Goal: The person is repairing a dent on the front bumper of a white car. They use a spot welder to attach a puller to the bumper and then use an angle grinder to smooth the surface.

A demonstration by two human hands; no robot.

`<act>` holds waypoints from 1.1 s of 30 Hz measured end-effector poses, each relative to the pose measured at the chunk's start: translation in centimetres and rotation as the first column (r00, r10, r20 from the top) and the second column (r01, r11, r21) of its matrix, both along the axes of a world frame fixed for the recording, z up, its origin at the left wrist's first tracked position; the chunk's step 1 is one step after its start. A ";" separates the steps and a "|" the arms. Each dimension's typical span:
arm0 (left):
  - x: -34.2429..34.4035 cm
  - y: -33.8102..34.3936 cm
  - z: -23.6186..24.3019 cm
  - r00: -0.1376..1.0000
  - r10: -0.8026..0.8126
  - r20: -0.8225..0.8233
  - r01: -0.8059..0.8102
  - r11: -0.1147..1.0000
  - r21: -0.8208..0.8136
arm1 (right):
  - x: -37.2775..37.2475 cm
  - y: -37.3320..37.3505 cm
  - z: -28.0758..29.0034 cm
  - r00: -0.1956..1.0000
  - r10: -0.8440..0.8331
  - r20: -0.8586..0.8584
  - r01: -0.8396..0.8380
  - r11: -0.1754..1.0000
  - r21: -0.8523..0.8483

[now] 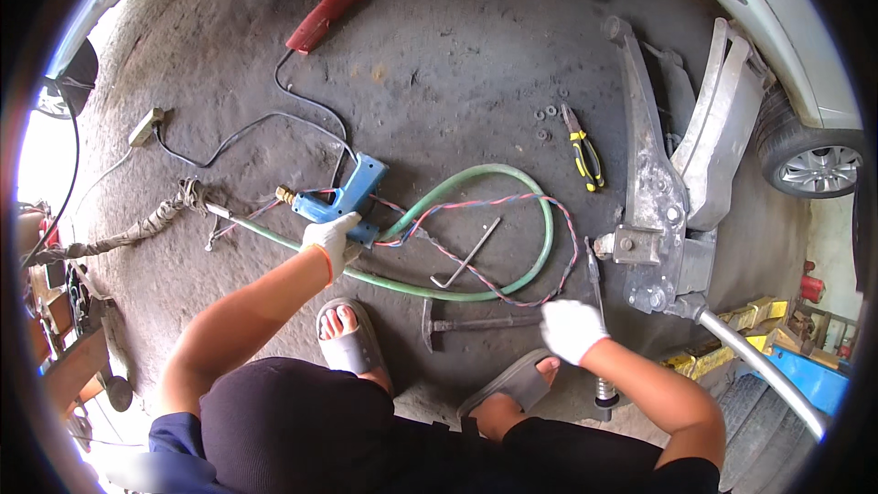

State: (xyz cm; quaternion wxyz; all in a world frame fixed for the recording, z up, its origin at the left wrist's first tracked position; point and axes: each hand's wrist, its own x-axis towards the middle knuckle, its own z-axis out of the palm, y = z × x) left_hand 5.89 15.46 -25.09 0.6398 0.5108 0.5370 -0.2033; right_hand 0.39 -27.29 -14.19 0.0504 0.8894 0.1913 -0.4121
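My left hand (331, 240), in a white glove, is closed on the lower part of a blue pistol-shaped tool (338, 198) with a brass fitting at its left end. A green hose (551, 229) and a twisted red-and-blue wire (476, 202) loop out to its right. My right hand (572, 329), gloved too, is closed at the handle end of a hammer (485, 321), whose head points left. A thin rod tool (594, 279) runs down toward that glove, and a ribbed spring-like part (604, 393) shows below it. An L-shaped hex key (468, 256) lies inside the hose loop.
A red angle grinder (326, 16) lies far off, its cord running to a socket block (146, 127). Pliers (583, 151) lie near several small nuts (544, 135). A large metal floor jack (658, 183) stands right, beside a car wheel (814, 160). My sandalled feet (352, 338) are close below.
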 end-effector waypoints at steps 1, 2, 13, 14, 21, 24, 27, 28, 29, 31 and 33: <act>0.4 -0.8 0.3 0.999 -0.039 0.004 0.039 0.997 0.062 | -0.2 1.5 -1.4 0.994 0.099 0.044 -0.103 0.989 0.105; 0.6 -1.3 0.8 0.997 -0.071 0.004 0.070 0.989 0.128 | -0.3 2.9 -3.2 0.975 0.198 0.099 -0.215 0.955 0.205; 2.8 -1.4 5.1 0.883 0.221 0.413 -0.263 0.964 0.047 | 8.1 10.3 -9.5 0.788 0.487 0.377 -0.604 0.731 0.317; 2.8 -0.8 6.0 0.900 0.153 0.408 -0.209 0.973 0.098 | 9.1 10.0 -9.0 0.764 0.548 0.341 -0.645 0.677 0.356; -3.6 5.5 12.8 0.799 -0.528 0.288 0.206 0.690 0.693 | 14.6 0.6 -1.8 0.925 0.235 0.297 -0.335 0.875 0.350; -6.2 6.5 12.3 0.727 -0.642 0.244 0.189 0.529 0.827 | 17.5 -5.0 -5.6 0.957 -0.022 0.289 -0.006 0.995 0.096; -6.8 6.2 15.9 0.775 -0.574 0.264 0.207 0.626 0.752 | 17.2 3.4 -0.7 0.910 0.231 0.343 -0.195 0.971 -0.137; -7.1 6.0 16.0 0.804 -0.521 0.285 0.186 0.677 0.712 | 16.6 7.4 1.4 0.941 0.191 0.281 -0.210 0.977 0.041; -7.8 6.8 15.2 0.777 -0.554 0.300 0.175 0.647 0.743 | 15.7 11.0 2.4 0.960 0.152 0.235 -0.213 0.941 0.264; -7.8 8.4 16.4 0.807 -0.514 0.290 0.248 0.741 0.624 | 13.7 18.3 3.6 0.931 0.173 0.321 -0.330 0.773 0.541; -9.0 9.2 13.2 0.852 -0.442 0.281 0.165 0.735 0.657 | 10.9 26.9 5.3 0.816 0.248 0.522 -0.551 0.606 0.574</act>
